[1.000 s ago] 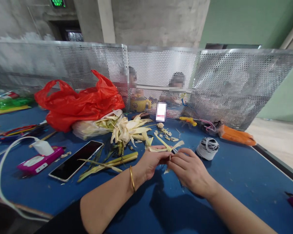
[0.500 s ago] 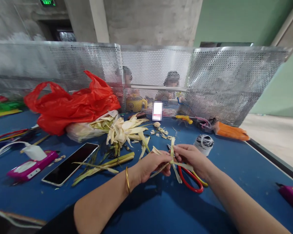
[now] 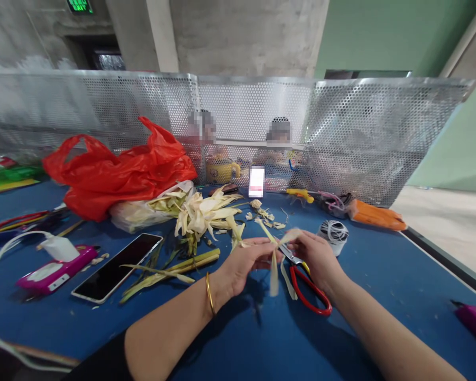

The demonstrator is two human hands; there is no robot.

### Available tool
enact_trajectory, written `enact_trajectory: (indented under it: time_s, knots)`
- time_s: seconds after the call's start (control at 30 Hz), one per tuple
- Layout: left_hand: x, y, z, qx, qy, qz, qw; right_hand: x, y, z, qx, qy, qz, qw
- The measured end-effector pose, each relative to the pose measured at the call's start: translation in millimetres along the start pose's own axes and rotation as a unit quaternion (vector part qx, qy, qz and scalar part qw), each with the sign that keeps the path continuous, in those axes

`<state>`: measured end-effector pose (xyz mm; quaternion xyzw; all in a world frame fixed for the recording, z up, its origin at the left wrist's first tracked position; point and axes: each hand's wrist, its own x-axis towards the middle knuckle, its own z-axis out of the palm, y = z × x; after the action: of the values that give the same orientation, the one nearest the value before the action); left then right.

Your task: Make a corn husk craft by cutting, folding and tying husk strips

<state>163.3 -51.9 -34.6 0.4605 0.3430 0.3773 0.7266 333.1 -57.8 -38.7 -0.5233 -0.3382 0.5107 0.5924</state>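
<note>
My left hand [image 3: 246, 264] is closed, pinching crossed corn husk strips [image 3: 274, 270] between thumb and fingers. One strip hangs down below the crossing and another points up and away. My right hand [image 3: 317, 259] pinches the pale end of a strip on the right side. Red-handled scissors [image 3: 310, 296] lie on the blue table under and beside my right hand, blades toward my left fingertips. Another husk strip [image 3: 289, 280] lies by the scissors. Beyond my left wrist is a pile of corn husks [image 3: 206, 211]. Some fingers of both hands are hidden.
A phone [image 3: 117, 267], green husk stalks [image 3: 182, 267] and a magenta power strip [image 3: 57, 270] lie to the left. A red plastic bag [image 3: 122, 174] stands behind. Right are a wire spool [image 3: 333, 238] and an orange pouch [image 3: 376, 214]. People sit behind a perforated metal screen [image 3: 254, 100].
The strip that stood upright between my hands now tilts, and one strip hangs straight down. My right hand has shifted its pinch to a strip end, uncovering more of the scissor blades.
</note>
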Motion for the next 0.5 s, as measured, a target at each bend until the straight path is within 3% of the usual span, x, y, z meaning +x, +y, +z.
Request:
enact_trajectory:
  time_s: [0.07, 0.17, 0.23, 0.33, 0.4, 0.5]
  knots:
    - [2.6, 1.3, -4.0, -0.053, -0.002, 0.027, 0.998, -0.8, 0.9, 0.5, -0.016, 0.017, -0.013, 1.000]
    - [3.6, 2.2, -6.1, -0.118, -0.009, 0.043, 0.992, -7.3, 3.8, 6.1, -0.093, -0.072, -0.057, 0.991]
    - [2.3, 3.5, -5.1, -0.147, -0.061, 0.047, 0.986, -11.7, 5.3, 9.8, -0.171, -0.126, -0.113, 0.971]
    - [0.4, 6.0, -3.9, -0.155, -0.114, 0.042, 0.980, -14.5, 5.0, 9.9, -0.270, -0.133, -0.205, 0.931]
    - [0.8, 6.0, -4.1, -0.137, -0.066, 0.023, 0.988, -14.7, 3.2, 6.7, -0.353, -0.136, -0.239, 0.894]
    - [3.4, 1.2, -4.4, -0.068, 0.027, 0.006, 0.997, -16.2, 0.5, 2.0, -0.500, -0.138, -0.258, 0.815]
